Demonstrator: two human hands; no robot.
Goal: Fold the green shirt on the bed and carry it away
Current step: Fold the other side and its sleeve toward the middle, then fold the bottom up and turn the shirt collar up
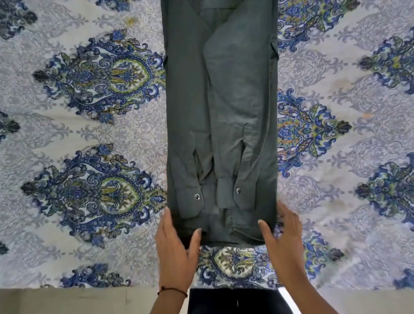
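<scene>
Nearest the camera, two bare forearms reach over the near edge of the bed (58, 252), one with a thin dark thread bracelet (172, 290) at the wrist. The left hand (176, 245) grips the near left corner of the green shirt (221, 104), thumb on top of the cloth and fingers along its side edge; the right hand (283, 235) does the same at the near right corner, thumb pressed on the hem and fingers spread beside the fabric. One shirt only lies there, a dull grey-green woven cloth folded into a long narrow strip running from the near edge of the bed straight away toward the far edge, where it leaves the view. Two sleeves are laid lengthwise on top, their two cuffs side by side near the hands, each with one round metal snap (197, 196). The cloth is soft and faintly creased. The bedsheet is a pale printed cotton with repeated pointed blue and green paisley medallions, lying flat on both sides of the shirt.
</scene>
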